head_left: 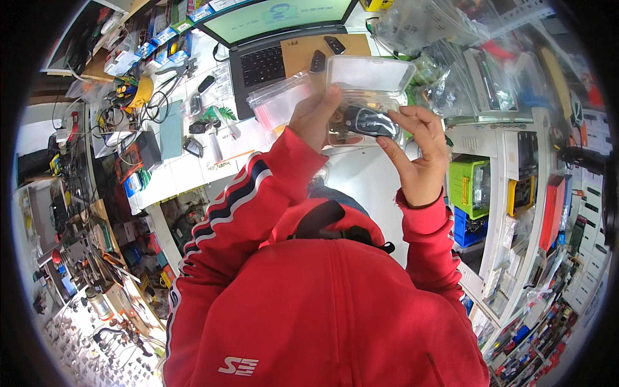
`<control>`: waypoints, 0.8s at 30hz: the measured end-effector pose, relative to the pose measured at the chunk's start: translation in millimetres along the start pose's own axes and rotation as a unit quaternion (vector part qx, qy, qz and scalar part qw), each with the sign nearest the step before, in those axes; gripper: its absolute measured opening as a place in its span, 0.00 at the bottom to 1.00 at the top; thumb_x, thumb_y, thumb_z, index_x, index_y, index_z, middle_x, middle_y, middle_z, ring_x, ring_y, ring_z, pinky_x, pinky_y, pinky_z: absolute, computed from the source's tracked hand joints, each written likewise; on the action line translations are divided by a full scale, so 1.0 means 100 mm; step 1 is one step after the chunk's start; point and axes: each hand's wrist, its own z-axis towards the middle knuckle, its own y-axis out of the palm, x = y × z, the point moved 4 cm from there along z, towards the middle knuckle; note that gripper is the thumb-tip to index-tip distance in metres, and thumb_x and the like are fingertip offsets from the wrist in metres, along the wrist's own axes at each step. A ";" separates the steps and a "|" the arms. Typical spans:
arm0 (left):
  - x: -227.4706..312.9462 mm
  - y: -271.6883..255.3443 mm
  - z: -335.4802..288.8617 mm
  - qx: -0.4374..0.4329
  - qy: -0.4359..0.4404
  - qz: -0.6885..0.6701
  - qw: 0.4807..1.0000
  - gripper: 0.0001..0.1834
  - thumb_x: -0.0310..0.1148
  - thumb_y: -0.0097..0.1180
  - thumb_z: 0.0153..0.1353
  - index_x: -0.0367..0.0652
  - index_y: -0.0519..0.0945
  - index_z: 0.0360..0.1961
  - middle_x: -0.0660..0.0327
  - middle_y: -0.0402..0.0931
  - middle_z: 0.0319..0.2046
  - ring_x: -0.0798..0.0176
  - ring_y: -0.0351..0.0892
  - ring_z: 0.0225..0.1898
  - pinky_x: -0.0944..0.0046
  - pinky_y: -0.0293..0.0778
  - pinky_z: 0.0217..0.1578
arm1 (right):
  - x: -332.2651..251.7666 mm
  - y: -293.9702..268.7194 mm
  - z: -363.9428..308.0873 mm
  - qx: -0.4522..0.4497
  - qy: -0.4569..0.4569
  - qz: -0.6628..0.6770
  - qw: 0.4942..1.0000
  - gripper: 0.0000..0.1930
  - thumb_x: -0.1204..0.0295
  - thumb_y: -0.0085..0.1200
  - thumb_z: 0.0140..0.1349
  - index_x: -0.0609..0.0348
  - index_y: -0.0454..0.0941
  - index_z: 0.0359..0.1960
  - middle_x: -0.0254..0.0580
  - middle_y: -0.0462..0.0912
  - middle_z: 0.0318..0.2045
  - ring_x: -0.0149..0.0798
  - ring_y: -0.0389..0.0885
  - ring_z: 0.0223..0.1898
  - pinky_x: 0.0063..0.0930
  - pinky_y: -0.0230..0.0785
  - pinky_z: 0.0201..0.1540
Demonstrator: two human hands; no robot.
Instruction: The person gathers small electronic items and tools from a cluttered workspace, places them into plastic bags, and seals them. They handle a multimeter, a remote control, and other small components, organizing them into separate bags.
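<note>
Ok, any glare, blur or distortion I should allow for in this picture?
Head view: fisheye bending, strongest toward the black rim; head view: glare on the bags at upper right, shine on the fob; head view: lower left looks washed-out bright; head view: left hand and right hand look fairly sharp, but small items near the rim are hard to make out.
</note>
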 end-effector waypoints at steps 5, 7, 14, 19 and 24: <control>0.01 0.01 0.01 -0.001 -0.010 0.006 1.000 0.25 0.48 0.37 0.57 0.38 0.63 0.46 0.57 0.70 0.36 0.64 0.73 0.35 0.64 0.75 0.30 | 0.03 -0.03 -0.01 0.013 -0.008 -0.032 0.999 0.21 0.77 0.61 0.36 0.60 0.72 0.37 0.42 0.69 0.37 0.37 0.70 0.37 0.24 0.63 0.39; 0.00 0.02 0.02 -0.014 0.010 0.006 1.000 0.25 0.48 0.38 0.57 0.37 0.65 0.44 0.57 0.70 0.35 0.66 0.73 0.34 0.67 0.74 0.29 | 0.09 -0.03 -0.02 0.011 0.039 0.000 0.999 0.24 0.76 0.61 0.36 0.59 0.70 0.40 0.41 0.69 0.37 0.36 0.69 0.37 0.24 0.63 0.38; -0.11 -0.08 0.10 0.006 0.041 0.019 0.999 0.26 0.50 0.40 0.56 0.34 0.67 0.41 0.58 0.70 0.33 0.68 0.72 0.32 0.72 0.72 0.29 | 0.25 0.12 -0.12 -0.006 0.143 0.103 0.984 0.25 0.77 0.61 0.35 0.60 0.66 0.39 0.40 0.70 0.39 0.36 0.67 0.40 0.28 0.60 0.40; -0.14 -0.17 0.11 0.013 0.015 -0.024 1.000 0.22 0.41 0.40 0.58 0.32 0.64 0.43 0.55 0.71 0.35 0.66 0.74 0.34 0.70 0.73 0.32 | 0.16 0.14 -0.09 0.006 0.059 0.008 0.998 0.23 0.78 0.60 0.34 0.58 0.65 0.35 0.41 0.71 0.37 0.40 0.67 0.38 0.28 0.59 0.39; -0.11 -0.20 0.10 0.018 -0.007 -0.019 1.000 0.22 0.43 0.39 0.58 0.33 0.64 0.44 0.55 0.71 0.36 0.64 0.74 0.35 0.69 0.73 0.33 | 0.10 0.20 -0.09 -0.012 0.051 0.012 0.999 0.21 0.80 0.59 0.34 0.59 0.66 0.35 0.41 0.71 0.33 0.41 0.68 0.36 0.27 0.59 0.39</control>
